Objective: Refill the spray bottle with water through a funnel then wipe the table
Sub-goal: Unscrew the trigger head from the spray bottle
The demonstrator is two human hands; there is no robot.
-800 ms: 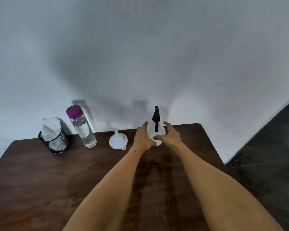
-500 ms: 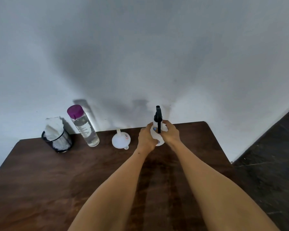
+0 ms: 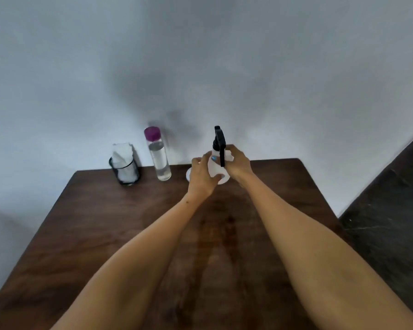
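One mesh cup (image 3: pixel 125 171) stuffed with white tissue (image 3: pixel 122 151) at far left of the worktop (image 3: pixel 105 234). One clear water bottle (image 3: pixel 158 158), purple cap, upright just right of it. One white funnel (image 3: pixel 189 173), mostly hidden behind the left hand (image 3: pixel 200 173), only its edge shows. One spray bottle (image 3: pixel 217 164), white body, black trigger head, upright at far centre; whether its base touches the worktop can't be told. Two hands: left-hand fingers curled round the bottle body, right hand (image 3: pixel 239 164) fingers wrapped round its right side near the neck. Versus 0.8 s ago: both hands were spread beside the bottle, now they grip it; funnel was fully visible then; bottle sits higher in view.
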